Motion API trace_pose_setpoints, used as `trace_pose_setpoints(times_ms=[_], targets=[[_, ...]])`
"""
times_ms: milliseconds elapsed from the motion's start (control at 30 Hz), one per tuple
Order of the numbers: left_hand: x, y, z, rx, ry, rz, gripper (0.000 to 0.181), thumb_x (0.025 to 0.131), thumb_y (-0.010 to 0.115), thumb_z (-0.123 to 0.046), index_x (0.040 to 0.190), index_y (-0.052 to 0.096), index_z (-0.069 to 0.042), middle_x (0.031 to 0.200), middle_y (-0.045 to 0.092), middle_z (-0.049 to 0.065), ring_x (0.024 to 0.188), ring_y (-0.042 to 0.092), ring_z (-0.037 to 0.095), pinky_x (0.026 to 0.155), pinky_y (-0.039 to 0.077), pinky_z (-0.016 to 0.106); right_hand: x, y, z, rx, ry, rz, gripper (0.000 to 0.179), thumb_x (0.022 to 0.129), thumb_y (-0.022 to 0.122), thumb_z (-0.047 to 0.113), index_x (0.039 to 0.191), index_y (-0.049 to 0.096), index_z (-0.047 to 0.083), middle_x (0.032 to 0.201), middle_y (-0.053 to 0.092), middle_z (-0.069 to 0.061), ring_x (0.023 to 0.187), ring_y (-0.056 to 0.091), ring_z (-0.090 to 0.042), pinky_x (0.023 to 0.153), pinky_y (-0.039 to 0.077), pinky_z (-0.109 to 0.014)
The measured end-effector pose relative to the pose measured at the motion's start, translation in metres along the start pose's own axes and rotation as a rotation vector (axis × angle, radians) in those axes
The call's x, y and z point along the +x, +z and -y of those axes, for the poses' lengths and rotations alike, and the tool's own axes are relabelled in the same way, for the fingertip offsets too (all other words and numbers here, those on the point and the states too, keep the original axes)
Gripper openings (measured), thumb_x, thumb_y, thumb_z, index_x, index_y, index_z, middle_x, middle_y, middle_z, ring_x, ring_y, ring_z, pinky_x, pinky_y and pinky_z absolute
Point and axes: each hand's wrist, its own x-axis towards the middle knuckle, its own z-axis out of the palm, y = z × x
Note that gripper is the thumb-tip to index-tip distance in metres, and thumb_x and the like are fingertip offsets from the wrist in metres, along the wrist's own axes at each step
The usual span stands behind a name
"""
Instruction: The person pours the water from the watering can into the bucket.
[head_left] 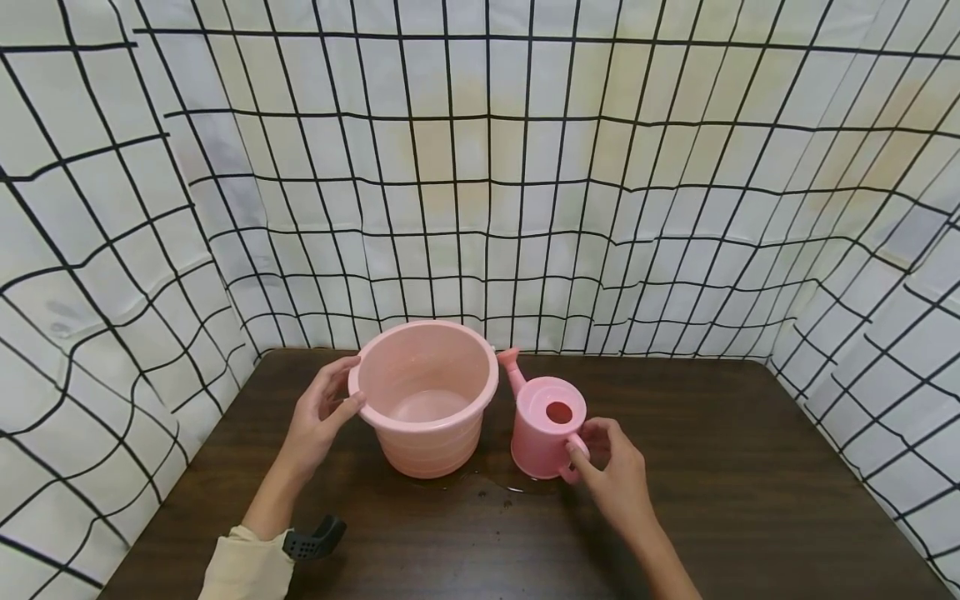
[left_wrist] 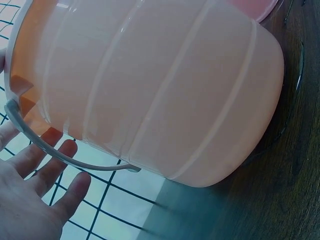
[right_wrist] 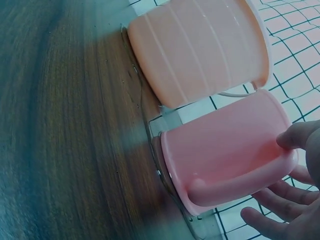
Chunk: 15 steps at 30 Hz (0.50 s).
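Note:
A pale pink bucket (head_left: 431, 450) stands upright on the dark wooden table, with its bail handle (left_wrist: 80, 162) hanging down at the side. My left hand (head_left: 318, 417) holds the rim at its left, thumb and forefinger on the edge; the other fingers (left_wrist: 70, 197) spread loosely near the bail. To the right of the bucket stands a small pink watering can (head_left: 536, 437), its spout pointing toward the bucket. On the can's handle (right_wrist: 240, 182), my right hand (head_left: 618, 483) pinches the upper part between thumb and forefinger. Its lower fingers (right_wrist: 267, 225) stay extended off the handle.
Water drops (head_left: 506, 502) and a thin puddle (right_wrist: 145, 115) lie on the table (head_left: 712, 467) by the bases of the bucket and can. White cloth walls with a black grid (head_left: 525, 208) enclose the back and sides. A black band (head_left: 315, 540) sits at the left wrist.

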Motion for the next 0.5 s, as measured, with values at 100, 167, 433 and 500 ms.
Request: trace_pose_setpoints(times_ms=[100, 167, 433, 500], targets=[[-0.0004, 0.0002, 0.0006, 0.002, -0.007, 0.001, 0.048, 0.096, 0.054, -0.007, 0.143, 0.043, -0.011, 0.143, 0.05, 0.017, 0.113, 0.053, 0.011, 0.089, 0.044, 0.015, -0.0008, 0.0008, 0.0007, 0.002, 0.029, 0.008, 0.033, 0.082, 0.076, 0.013, 0.11, 0.058, 0.008, 0.102, 0.067, -0.008, 0.09, 0.068, -0.021, 0.081, 0.058, -0.036], [-0.0004, 0.0004, 0.001, 0.002, -0.011, 0.003, 0.048, 0.096, 0.054, -0.008, 0.143, 0.043, -0.012, 0.144, 0.049, 0.016, 0.115, 0.052, 0.011, 0.09, 0.044, 0.014, -0.0012, 0.0013, 0.0007, -0.009, 0.049, 0.009, 0.032, 0.084, 0.075, 0.014, 0.11, 0.058, 0.009, 0.102, 0.068, -0.008, 0.089, 0.068, -0.021, 0.081, 0.058, -0.033], [0.0005, 0.0013, -0.0004, 0.01, -0.025, -0.008, 0.045, 0.098, 0.052, -0.01, 0.142, 0.043, -0.011, 0.144, 0.049, 0.016, 0.118, 0.051, 0.01, 0.091, 0.042, 0.014, -0.002, 0.0056, -0.0007, 0.05, 0.07, -0.014, 0.026, 0.088, 0.07, 0.014, 0.11, 0.057, 0.008, 0.096, 0.07, -0.008, 0.078, 0.062, -0.013, 0.07, 0.053, -0.017], [0.0011, 0.0015, -0.0008, 0.011, -0.026, -0.008, 0.045, 0.098, 0.052, -0.01, 0.142, 0.043, -0.011, 0.144, 0.049, 0.016, 0.118, 0.051, 0.01, 0.091, 0.042, 0.014, -0.0028, 0.0065, -0.0003, 0.099, 0.077, -0.011, 0.026, 0.089, 0.069, 0.013, 0.111, 0.055, 0.007, 0.095, 0.07, -0.01, 0.076, 0.063, -0.013, 0.068, 0.055, -0.019]])
